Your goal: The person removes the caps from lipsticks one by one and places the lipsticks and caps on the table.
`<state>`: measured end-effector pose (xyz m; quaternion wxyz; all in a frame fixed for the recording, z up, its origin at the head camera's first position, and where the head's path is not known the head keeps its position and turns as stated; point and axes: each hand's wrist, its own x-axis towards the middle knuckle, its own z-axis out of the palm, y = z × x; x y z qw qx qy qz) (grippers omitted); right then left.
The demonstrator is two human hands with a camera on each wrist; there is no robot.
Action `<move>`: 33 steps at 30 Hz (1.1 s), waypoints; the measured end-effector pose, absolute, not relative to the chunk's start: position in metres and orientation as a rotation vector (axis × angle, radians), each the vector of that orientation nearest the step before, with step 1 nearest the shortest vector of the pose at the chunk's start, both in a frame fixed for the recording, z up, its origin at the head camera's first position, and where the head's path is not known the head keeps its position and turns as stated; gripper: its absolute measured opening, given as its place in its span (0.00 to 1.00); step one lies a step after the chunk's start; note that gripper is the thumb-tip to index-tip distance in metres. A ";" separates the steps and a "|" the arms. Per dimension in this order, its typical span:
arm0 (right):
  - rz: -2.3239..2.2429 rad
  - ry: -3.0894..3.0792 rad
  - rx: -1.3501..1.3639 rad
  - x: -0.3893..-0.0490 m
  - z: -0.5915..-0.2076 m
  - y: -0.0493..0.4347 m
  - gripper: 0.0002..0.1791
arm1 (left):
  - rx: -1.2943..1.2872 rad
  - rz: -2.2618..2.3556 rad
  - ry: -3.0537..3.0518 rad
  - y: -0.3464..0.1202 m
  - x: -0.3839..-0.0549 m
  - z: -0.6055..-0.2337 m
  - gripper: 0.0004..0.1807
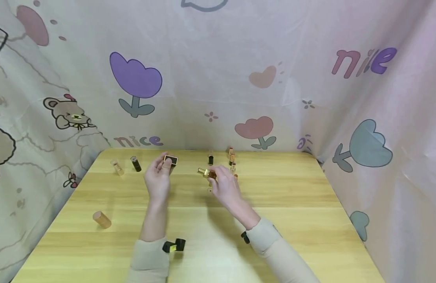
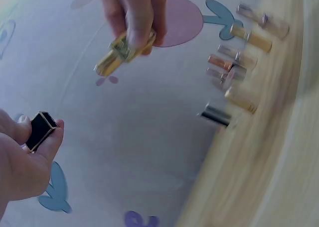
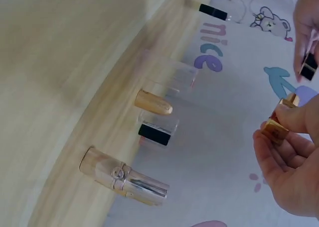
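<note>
In the head view's centre, the right hand (image 1: pixel 226 184) partly hides the gold tube (image 1: pixel 205 172); at the left wrist view's right, the black tube (image 2: pixel 218 115) is blurred.

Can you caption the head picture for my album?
Left hand holding a black cap, right hand a gold tube, above a wood-grain table.

We record: head view bright, soft shadows and pale glare on the worktop (image 1: pixel 292 196); wrist views dimmer, left blurred.

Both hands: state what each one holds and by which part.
The left hand pinches a black, gold-edged piece by its sides. The right hand grips a gold tube by its wider body, leaving the narrow end free.
</note>
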<state>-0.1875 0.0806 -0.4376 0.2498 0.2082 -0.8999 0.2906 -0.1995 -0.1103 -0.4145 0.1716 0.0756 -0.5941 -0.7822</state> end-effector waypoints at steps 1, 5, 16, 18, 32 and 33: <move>0.819 -2.441 0.562 -0.187 -0.438 0.083 0.18 | 0.201 -2.209 -1.679 -0.114 -0.200 -0.412 0.20; 0.917 -2.393 0.561 -0.185 -0.437 0.089 0.18 | 0.130 -2.197 -1.723 -0.116 -0.199 -0.407 0.20; 1.289 -2.265 0.465 -0.180 -0.446 0.098 0.18 | -0.105 -2.036 -1.945 -0.104 -0.191 -0.420 0.20; 1.345 -2.257 0.428 -0.178 -0.446 0.101 0.18 | -0.167 -2.024 -1.969 -0.100 -0.190 -0.424 0.20; 1.482 -2.299 0.276 -0.164 -0.452 0.123 0.17 | -0.481 -1.832 -2.145 -0.094 -0.182 -0.437 0.21; 1.488 -2.301 0.280 -0.164 -0.453 0.125 0.18 | -0.495 -1.845 -2.154 -0.094 -0.182 -0.438 0.20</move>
